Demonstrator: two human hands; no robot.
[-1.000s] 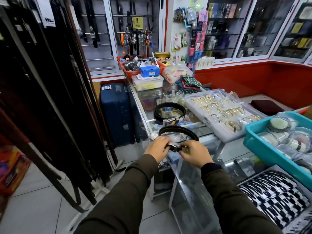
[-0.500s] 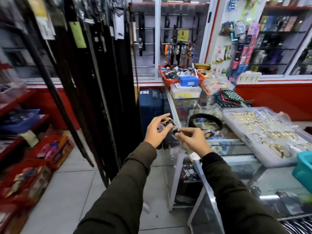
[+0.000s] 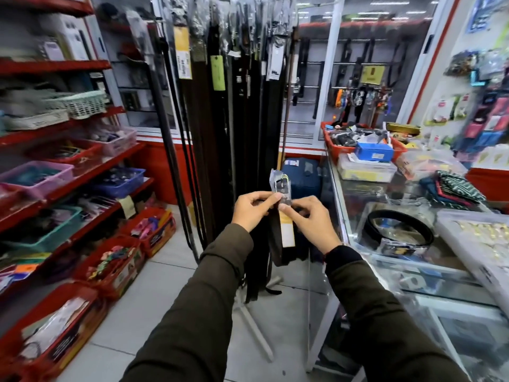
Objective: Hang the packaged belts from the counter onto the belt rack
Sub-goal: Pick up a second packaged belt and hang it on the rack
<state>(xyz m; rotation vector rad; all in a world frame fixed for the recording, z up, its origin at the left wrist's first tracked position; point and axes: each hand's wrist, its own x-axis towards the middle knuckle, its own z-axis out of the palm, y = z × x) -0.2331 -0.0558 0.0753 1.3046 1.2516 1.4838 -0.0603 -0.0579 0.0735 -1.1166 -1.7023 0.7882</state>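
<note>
Head view: packaged belt (image 3: 280, 205) pinched between left hand (image 3: 251, 210) and right hand (image 3: 310, 222).

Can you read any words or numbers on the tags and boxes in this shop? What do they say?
None can be read for sure.
Yellow tag on a hanging belt: dark print, too blurred.
Green tag: too blurred.
White tag: a dark logo, unreadable.
Yellow sign behind the glass: a dark mark, too small.
Blue box on the counter: white label, too small.
Tag on the packaged belt held in both hands: no print visible.
</note>
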